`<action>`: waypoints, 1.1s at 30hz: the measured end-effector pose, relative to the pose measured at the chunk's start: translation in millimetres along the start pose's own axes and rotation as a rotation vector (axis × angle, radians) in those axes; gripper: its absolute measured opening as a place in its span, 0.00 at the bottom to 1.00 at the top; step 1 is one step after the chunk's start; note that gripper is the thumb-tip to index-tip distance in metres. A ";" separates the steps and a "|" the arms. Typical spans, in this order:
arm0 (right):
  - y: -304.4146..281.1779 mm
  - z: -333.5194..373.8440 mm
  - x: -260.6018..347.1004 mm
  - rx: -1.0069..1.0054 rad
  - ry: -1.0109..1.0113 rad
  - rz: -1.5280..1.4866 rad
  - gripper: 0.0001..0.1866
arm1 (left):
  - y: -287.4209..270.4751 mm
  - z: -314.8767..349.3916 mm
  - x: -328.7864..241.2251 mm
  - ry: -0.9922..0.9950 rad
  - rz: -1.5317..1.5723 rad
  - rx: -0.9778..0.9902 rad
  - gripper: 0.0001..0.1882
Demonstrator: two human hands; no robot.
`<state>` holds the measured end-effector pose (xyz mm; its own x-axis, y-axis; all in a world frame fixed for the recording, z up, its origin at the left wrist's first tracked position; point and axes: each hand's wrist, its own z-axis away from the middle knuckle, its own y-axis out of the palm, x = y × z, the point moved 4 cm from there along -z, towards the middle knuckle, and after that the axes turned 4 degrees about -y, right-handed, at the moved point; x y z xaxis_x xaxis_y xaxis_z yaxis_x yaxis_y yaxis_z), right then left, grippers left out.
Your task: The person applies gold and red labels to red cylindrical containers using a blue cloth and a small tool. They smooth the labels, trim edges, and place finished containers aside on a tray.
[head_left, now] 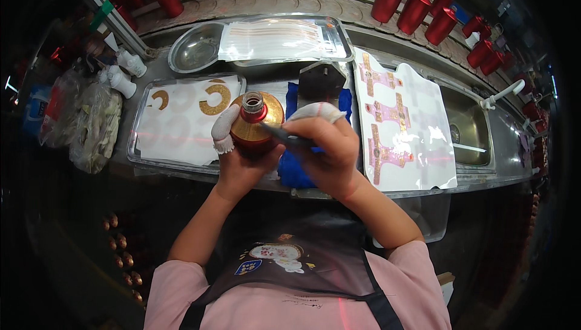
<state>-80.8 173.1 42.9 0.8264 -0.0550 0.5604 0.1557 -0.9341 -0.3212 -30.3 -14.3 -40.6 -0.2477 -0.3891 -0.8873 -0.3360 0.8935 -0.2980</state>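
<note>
A red glass bottle with a gold ring-shaped decal round its shoulder stands tilted toward me, its clear threaded mouth uncapped. My left hand is wrapped round its body, a white cloth cover on one finger. In my right hand is a thin dark flat tool, its tip at the gold shoulder near the neck; its exact kind is unclear. White cloth also covers a finger of this hand. Left of the bottle, a white sheet bears several ring decals, including a gold crescent.
The sheet lies in a metal tray. Behind are a steel bowl and a tray of strips. Blue cloth lies under a black stand. At right are pink-gold decal sheets, a sink and red bottles.
</note>
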 end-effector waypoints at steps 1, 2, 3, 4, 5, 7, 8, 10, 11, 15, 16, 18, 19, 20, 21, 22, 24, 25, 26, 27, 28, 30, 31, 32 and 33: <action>6.4 1.6 4.1 0.058 -0.123 0.098 0.14 | 1.7 -0.5 -4.3 0.099 0.018 -0.023 0.56; 11.4 5.1 9.5 0.064 -0.215 0.080 0.13 | 2.3 -0.1 -7.1 0.148 0.007 -0.038 0.56; 14.6 9.1 15.4 0.094 -0.292 0.003 0.15 | 1.5 -2.1 -7.2 0.141 0.047 -0.084 0.55; 18.0 12.5 19.7 0.144 -0.317 -0.059 0.16 | 0.6 -0.5 -10.3 0.166 0.022 -0.101 0.54; 19.1 14.5 23.3 0.170 -0.310 -0.105 0.14 | 0.3 -1.0 -11.9 0.160 -0.015 -0.099 0.54; 11.5 11.2 13.5 0.057 0.046 -0.231 0.10 | -2.7 0.3 -17.6 0.185 -0.012 -0.115 0.54; 4.6 8.9 9.5 -0.047 0.151 -0.314 0.09 | -5.8 0.5 -17.1 0.097 -0.030 -0.106 0.55; 2.8 -1.7 -5.5 -0.030 0.366 -0.337 0.10 | -11.7 -0.7 -15.0 -0.072 -0.078 -0.057 0.56; 1.7 -9.2 -13.9 -0.082 0.395 -0.296 0.11 | -13.9 -0.6 -15.0 -0.120 -0.042 -0.055 0.53; 0.5 -14.2 -43.1 -0.188 0.470 -0.138 0.14 | -17.9 -10.3 -20.3 -0.106 0.128 0.055 0.45; -1.2 -9.2 -45.5 -0.224 0.430 -0.241 0.14 | -18.7 -14.6 -24.9 -0.064 0.125 0.061 0.44; -7.4 10.7 -37.1 -0.168 0.328 -0.350 0.16 | -21.7 -25.0 -33.4 -0.123 0.126 0.047 0.44; -14.6 23.5 -37.9 -0.176 0.443 -0.365 0.15 | -25.5 -33.3 -38.6 -0.185 0.141 0.006 0.45; -24.8 32.7 -34.4 -0.147 0.441 -0.373 0.15 | -29.5 -40.0 -49.2 -0.170 0.138 -0.053 0.45; -38.4 43.7 -37.2 -0.132 0.573 -0.435 0.13 | -30.0 -48.8 -63.5 -0.090 0.180 0.003 0.45; -53.4 50.0 -37.1 -0.100 0.601 -0.512 0.11 | -30.0 -56.5 -75.2 -0.092 0.220 0.031 0.46; -76.1 65.6 -44.2 -0.159 0.917 -0.609 0.08 | -15.7 -64.2 -93.2 -0.069 0.329 0.054 0.48; -85.4 69.4 -41.6 -0.087 0.923 -0.476 0.07 | -0.5 -63.1 -95.2 -0.202 0.404 0.174 0.49; -94.0 72.8 -38.4 -0.046 0.918 -0.308 0.07 | 18.2 -63.7 -94.2 -0.293 0.467 0.254 0.46; -95.5 79.1 -34.0 -0.011 0.981 -0.320 0.07 | 40.3 -59.3 -93.3 -0.328 0.560 0.303 0.44; -95.6 87.4 -30.6 0.031 1.092 -0.275 0.08 | 58.6 -57.9 -84.1 -0.511 0.534 0.370 0.43; -91.5 93.8 -18.2 0.041 1.011 -0.323 0.15 | 81.2 -51.4 -68.8 -0.695 0.497 0.413 0.44; -89.2 95.5 -14.0 0.054 0.962 -0.319 0.18 | 87.6 -52.6 -63.2 -0.688 0.511 0.422 0.44; -86.3 98.9 -11.8 0.079 0.965 -0.282 0.20 | 92.3 -52.5 -57.0 -0.716 0.509 0.432 0.44; -82.7 102.1 -12.5 0.121 1.009 -0.287 0.24 | 93.8 -54.3 -52.1 -0.711 0.513 0.417 0.45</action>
<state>-48.7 287.0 -15.5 -0.0747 -0.1575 0.9847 0.3728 -0.9203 -0.1189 -98.3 77.6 -3.2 0.3786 0.1739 -0.9091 0.0428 0.9778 0.2049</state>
